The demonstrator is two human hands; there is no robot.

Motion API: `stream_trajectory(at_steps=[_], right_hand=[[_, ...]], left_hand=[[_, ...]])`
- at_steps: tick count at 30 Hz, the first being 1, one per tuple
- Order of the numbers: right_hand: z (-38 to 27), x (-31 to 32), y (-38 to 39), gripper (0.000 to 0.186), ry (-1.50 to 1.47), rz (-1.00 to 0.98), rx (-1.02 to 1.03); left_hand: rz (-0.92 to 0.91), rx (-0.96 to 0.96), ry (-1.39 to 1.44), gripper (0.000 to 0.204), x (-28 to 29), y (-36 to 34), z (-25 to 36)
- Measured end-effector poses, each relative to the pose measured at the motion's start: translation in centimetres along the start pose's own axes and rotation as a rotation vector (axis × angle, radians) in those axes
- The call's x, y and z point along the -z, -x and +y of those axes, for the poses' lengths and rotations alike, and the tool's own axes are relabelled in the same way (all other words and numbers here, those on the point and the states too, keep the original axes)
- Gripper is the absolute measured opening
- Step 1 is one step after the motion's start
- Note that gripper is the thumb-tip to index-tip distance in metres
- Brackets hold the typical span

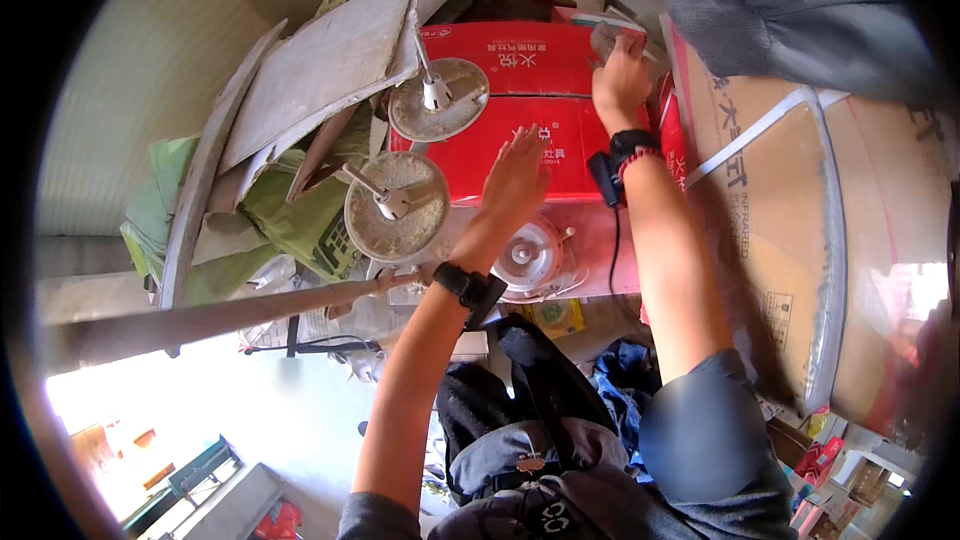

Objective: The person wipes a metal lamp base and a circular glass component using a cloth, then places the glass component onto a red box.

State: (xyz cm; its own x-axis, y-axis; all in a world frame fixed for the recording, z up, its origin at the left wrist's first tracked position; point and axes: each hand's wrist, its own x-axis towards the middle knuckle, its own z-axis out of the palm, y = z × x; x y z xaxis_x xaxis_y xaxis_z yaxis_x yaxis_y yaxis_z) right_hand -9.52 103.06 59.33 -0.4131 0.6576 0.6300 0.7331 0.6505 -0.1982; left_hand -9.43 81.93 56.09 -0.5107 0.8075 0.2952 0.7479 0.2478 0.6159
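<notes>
A red cardboard box (470,162) with white print lies in front of me, its top crossed by a dark seam. My left hand (516,178) rests flat over its near part, fingers stretched out and holding nothing. At the box's far right corner, my right hand (622,80) is closed around a crumpled grey-brown wad, which looks like a rag (603,40). Just left of the box are two dusty round discs, an upper disc (462,98) and a lower disc (420,202), each with a white stem. Below my left hand sits a round whitish fitting (525,256) on a pink surface.
A large brown carton (770,230) with a pale strap stands at the right, a dark grey cloth (800,15) over its far end. Flattened cardboard (320,70) and green sacks (300,215) are heaped at the left. A long pole (230,315) runs across the lower left.
</notes>
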Motion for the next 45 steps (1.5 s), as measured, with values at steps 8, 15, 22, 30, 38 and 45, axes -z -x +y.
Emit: stream_trajectory(at_steps=[8,15,22,30,38,45], right_hand=[[-2.1,9.0,10.3,0.036,-1.173,-0.062,-0.407],[-1.6,12.9,13.6,0.034,-1.799,-0.273,-0.655],[-1.6,17.7,14.6,0.049,-2.229,-0.488,-0.572],[0.0,18.7,17.1,0.055,-2.028,-0.728,-0.509],[-0.3,18.7,17.0,0.043,-1.675,-0.848,-0.715],[-2.0,12.4,14.6,0.042,-1.606,-0.666,-0.782]], left_hand=[[-0.123,0.356,0.390,0.031,3.9,4.3,5.0],[0.198,0.322,0.592,0.037,4.9,8.0,8.8],[0.256,0.312,0.714,0.060,4.8,9.2,10.0],[0.285,0.156,0.660,0.062,5.5,9.2,9.0],[0.090,-0.087,0.082,0.056,6.5,8.7,10.6],[0.056,0.098,-0.110,0.064,6.0,7.2,8.3]])
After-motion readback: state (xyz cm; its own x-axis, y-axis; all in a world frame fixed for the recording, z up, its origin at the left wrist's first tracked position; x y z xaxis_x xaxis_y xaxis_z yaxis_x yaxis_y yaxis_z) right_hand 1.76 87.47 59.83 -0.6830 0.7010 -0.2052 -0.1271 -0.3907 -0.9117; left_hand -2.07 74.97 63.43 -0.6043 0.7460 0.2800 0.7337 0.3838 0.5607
